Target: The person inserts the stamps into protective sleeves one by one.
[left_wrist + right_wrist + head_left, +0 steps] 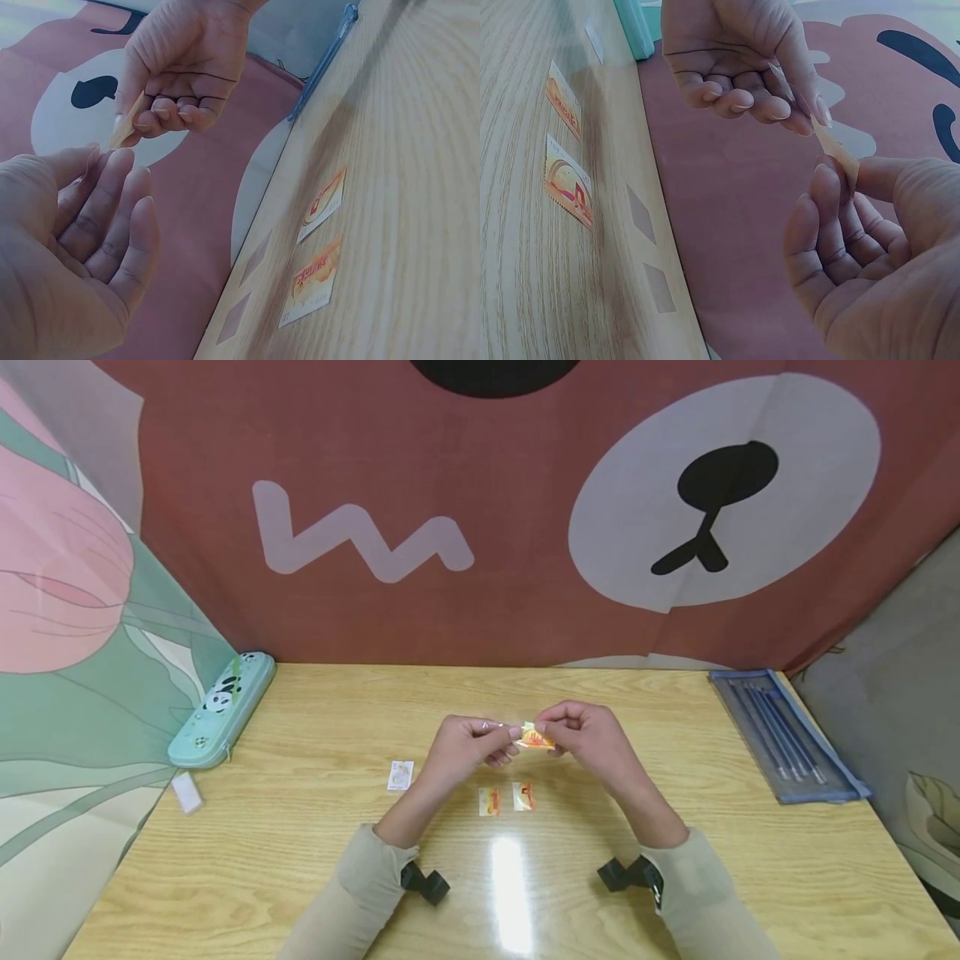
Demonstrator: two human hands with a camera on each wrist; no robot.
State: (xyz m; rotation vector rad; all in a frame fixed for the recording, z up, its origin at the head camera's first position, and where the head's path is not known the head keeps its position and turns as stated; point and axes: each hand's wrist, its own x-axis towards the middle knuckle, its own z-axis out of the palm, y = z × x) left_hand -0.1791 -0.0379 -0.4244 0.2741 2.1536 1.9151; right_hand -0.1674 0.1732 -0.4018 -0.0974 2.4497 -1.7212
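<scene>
Above the middle of the table both hands meet at an orange and yellow stamp [536,738], which has clear plastic, apparently a sleeve, about it. My left hand [467,747] pinches the plastic end between thumb and forefinger. On the other side, my right hand [592,745] pinches the stamp between thumb and fingers. Seen nearly edge-on in the right wrist view, the stamp [836,154] spans between the fingertips. Below the hands lie two orange and white stamps [489,802] with toothed edges, side by side. A pale grey stamp [401,775] lies by the left forearm.
A mint panda pencil case [222,710] stands at the table's back left, with a small white block [187,792] in front of it. At the right edge lies a blue-edged clear pouch [787,735] holding several pencils. A printed cloth [375,618] hangs behind the table.
</scene>
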